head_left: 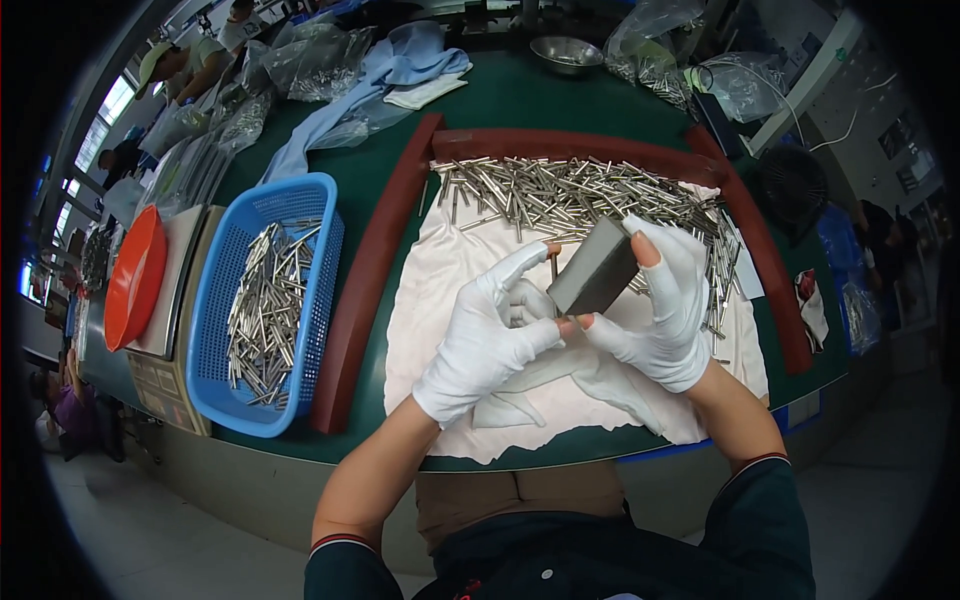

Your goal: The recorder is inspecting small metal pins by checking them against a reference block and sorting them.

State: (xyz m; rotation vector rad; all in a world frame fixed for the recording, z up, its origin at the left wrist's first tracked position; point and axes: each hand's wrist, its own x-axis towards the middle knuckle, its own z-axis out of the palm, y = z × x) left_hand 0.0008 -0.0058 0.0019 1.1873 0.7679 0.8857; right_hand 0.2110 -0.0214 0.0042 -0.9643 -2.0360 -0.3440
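Both hands wear white gloves with some bare fingertips and meet above a pale cloth [425, 330] on the green table. Between its fingers, my left hand [485, 335] pinches a thin metal pin [554, 268], partly hidden by the glove. Tilted beside it is a grey rectangular block [597, 270], gripped by my right hand [662, 315] between thumb and fingers. The left thumb tip is close to the block's lower corner; whether they touch I cannot tell. A large heap of similar metal pins [530, 195] spreads over the cloth's far and right parts.
Dark red bars [375, 285] frame the cloth on the left, far and right sides. To the left stand a blue plastic basket [325, 240] of pins and a red bowl [135, 280]. A metal bowl [566, 55] and bagged pins [320, 65] sit at the back. Other people work at far left.
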